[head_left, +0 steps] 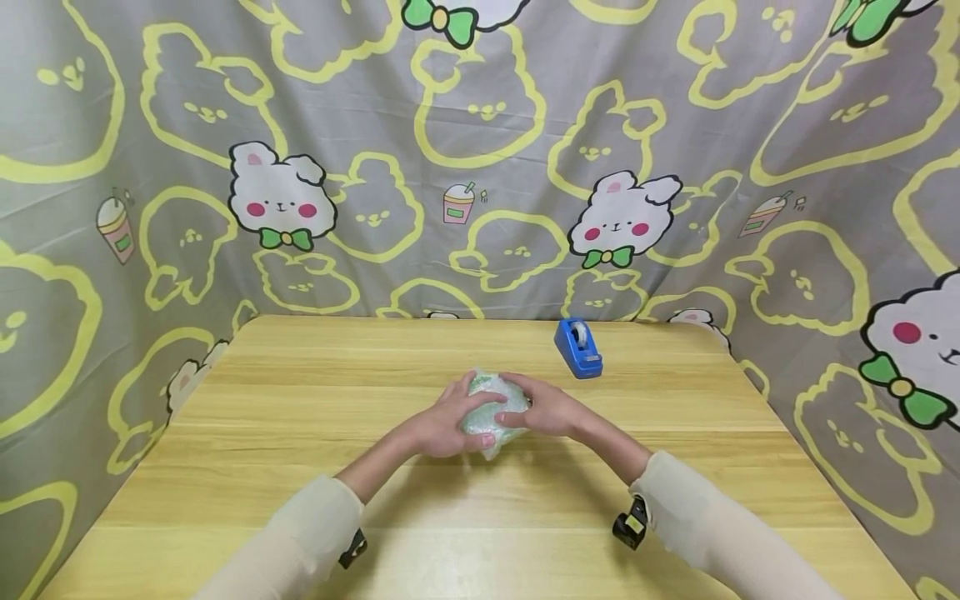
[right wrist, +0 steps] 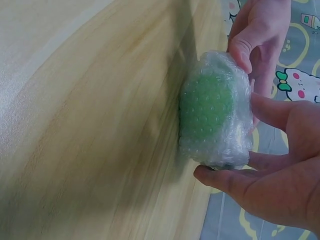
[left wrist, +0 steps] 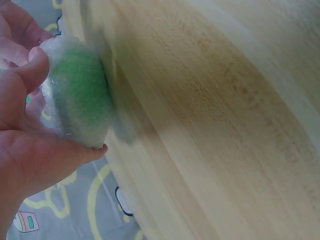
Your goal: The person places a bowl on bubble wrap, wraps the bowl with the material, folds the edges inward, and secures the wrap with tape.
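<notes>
A green thing bundled in clear bubble wrap (head_left: 480, 418) is between my two hands over the middle of the table. My left hand (head_left: 441, 428) grips it from the left, with fingers bent over its upper side. From the right, my right hand (head_left: 553, 410) holds it with thumb and fingers curled round the wrap. The right wrist view shows the bubbled plastic of the bundle (right wrist: 207, 107) close to the tabletop; whether it touches the wood I cannot tell. What the green thing is stays hidden under the wrap.
A blue tape dispenser (head_left: 579, 350) with a roll of tape stands at the back right of the wooden table (head_left: 300, 367). Behind the table and along its sides hangs a grey curtain (head_left: 517, 75) printed with cartoon rabbits. A small black camera hangs below each sleeve.
</notes>
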A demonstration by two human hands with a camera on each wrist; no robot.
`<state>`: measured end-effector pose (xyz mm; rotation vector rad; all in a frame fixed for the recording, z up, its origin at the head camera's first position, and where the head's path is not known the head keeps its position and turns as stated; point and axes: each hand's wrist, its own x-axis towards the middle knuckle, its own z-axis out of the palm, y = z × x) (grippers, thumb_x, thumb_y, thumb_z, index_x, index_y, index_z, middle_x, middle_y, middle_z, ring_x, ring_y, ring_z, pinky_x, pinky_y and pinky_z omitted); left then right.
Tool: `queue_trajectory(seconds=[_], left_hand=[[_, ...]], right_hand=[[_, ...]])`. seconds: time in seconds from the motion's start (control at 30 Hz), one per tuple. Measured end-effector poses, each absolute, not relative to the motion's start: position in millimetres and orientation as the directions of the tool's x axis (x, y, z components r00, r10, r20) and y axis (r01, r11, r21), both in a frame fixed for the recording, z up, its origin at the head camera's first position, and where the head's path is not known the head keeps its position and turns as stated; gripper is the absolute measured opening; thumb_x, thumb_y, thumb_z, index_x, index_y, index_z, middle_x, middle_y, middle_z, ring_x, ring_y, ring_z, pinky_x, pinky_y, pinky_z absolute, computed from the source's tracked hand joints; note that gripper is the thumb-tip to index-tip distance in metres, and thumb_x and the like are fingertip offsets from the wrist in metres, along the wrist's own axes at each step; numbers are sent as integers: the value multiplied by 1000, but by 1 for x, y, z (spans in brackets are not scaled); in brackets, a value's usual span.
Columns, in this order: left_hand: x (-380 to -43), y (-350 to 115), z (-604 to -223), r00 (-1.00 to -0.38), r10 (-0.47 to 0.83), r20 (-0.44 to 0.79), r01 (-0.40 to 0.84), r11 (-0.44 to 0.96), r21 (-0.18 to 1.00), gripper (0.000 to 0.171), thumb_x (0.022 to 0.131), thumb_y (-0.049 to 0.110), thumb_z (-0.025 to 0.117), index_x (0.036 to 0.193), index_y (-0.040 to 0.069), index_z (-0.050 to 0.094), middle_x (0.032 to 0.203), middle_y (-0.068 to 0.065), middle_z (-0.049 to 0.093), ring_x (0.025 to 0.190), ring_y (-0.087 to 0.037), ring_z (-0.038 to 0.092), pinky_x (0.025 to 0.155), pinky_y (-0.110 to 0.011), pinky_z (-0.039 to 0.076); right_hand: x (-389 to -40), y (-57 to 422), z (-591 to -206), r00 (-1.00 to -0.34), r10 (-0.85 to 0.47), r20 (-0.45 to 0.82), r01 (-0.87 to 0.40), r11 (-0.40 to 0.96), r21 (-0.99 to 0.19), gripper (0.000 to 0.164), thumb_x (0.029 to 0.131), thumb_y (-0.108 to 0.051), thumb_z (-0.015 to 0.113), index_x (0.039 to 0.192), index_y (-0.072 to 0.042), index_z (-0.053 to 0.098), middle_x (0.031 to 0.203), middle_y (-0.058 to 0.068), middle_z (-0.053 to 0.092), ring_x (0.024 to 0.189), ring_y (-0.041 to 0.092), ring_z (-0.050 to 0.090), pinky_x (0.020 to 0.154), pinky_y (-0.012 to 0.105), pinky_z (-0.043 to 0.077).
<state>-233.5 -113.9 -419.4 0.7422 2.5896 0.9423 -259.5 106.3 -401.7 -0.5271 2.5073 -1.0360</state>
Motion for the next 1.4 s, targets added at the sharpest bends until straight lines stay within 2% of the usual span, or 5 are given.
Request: queue_trajectory(seconds=[0.53, 0.87, 1.0, 1.13, 1.4], left_hand=[[-232, -112, -415, -815, 563, -138, 383, 702, 601, 60, 100, 34, 64, 156, 31, 41, 169, -25, -5, 155, -42, 7, 113, -71, 28], [-232, -111, -417, -821, 552, -145, 376, 714, 591, 60, 100, 34, 64, 155, 34, 41, 169, -24, -5, 154, -44, 8, 113, -72, 28], [-232, -110, -416, -821, 550, -154, 369, 717, 591, 60, 100, 34, 64, 155, 32, 41, 169, -24, -6, 154, -45, 8, 113, -73, 28], [-231, -110, -415, -819, 552, -155, 371, 716, 592, 60, 100, 33, 64, 155, 32, 42, 169, -23, -6, 154, -45, 8, 113, -72, 28], [-231, -110, -414, -820, 552, -152, 371, 715, 593, 59, 100, 32, 64, 155, 31, 43, 169, -23, -5, 154, -45, 11, 114, -70, 28]], right_hand=[[-262, 113, -396, -822, -514, -245, -139, 598, -789, 79, 96, -32, 70, 161, -12, 29, 158, 25, 39, 141, 47, 42, 109, 57, 44], [-273, 131, -376, -900, -376, -222, -102, 675, -731, 81, 101, -39, 61, 160, -2, 21, 150, 29, 49, 137, 45, 49, 109, 56, 45], [-286, 146, -364, -953, -281, -117, -110, 678, -727, 71, 104, -36, 56, 156, 5, 30, 134, 28, 63, 114, 39, 68, 93, 44, 58], [-301, 166, -353, -986, -163, -25, -97, 698, -710, 56, 105, -33, 52, 147, 5, 47, 119, 27, 70, 101, 35, 71, 76, 35, 58], [-321, 196, -358, -1000, -10, 9, -14, 774, -633, 45, 104, -29, 49, 132, 5, 59, 139, 30, 56, 123, 45, 56, 96, 53, 50]])
